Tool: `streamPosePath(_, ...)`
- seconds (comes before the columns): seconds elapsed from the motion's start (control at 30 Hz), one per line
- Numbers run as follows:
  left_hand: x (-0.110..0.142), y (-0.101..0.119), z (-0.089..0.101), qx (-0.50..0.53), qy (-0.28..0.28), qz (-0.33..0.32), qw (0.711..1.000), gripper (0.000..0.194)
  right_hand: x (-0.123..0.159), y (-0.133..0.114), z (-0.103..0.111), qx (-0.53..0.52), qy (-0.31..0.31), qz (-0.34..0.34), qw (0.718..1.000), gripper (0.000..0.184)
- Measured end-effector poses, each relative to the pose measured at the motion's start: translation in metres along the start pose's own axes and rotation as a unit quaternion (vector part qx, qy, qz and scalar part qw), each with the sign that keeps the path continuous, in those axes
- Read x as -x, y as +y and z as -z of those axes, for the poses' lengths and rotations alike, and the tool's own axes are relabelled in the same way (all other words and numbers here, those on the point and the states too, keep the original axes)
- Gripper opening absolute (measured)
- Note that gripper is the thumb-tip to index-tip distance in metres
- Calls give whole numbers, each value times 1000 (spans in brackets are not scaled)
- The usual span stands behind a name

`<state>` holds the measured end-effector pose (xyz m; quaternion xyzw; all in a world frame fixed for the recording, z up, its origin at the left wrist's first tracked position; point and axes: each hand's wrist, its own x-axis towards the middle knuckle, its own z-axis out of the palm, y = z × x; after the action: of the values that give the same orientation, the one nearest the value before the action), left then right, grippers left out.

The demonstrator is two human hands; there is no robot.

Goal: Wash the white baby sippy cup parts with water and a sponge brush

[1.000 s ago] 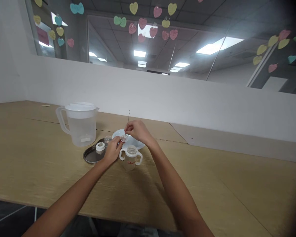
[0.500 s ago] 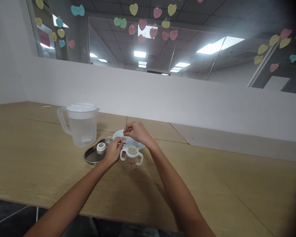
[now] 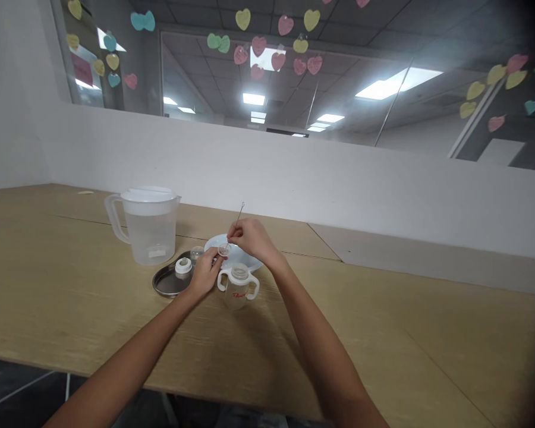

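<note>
My left hand pinches a small clear bottle nipple, its round rim facing up. In my right hand is a thin wire cleaning brush, gripped between thumb and fingertips. The brush's looped end sticks up above the fingers, and its lower end meets the nipple; how deep it goes I cannot tell. Just in front stands a clear baby bottle with two white handles and its mouth uncovered. Beside my left hand, a white collar ring and a clear dome cap sit at a metal tray.
The dark oval metal tray lies left of my left hand. Behind both hands is a white-blue basin or plate, partly covered by them. A lidded clear pitcher stands at the back left, near the white wall.
The wire brush's looped end now shows above my right hand, where it could not be made out before. My right hand has shifted slightly right; my left hand stays nearly still.
</note>
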<state>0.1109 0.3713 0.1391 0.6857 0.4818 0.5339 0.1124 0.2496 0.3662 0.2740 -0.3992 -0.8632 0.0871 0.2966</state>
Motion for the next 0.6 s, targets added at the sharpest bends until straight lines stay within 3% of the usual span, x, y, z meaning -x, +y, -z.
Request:
streamPosePath(0.13, 0, 0, -1, 3, 2, -7, 1000, 26, 1, -3, -1, 25, 15, 2, 1000, 12)
streamPosePath(0.6, -1, -1, -1, 13, 3, -15, 1000, 24, 4, -6, 5, 79, -30, 1, 996, 13)
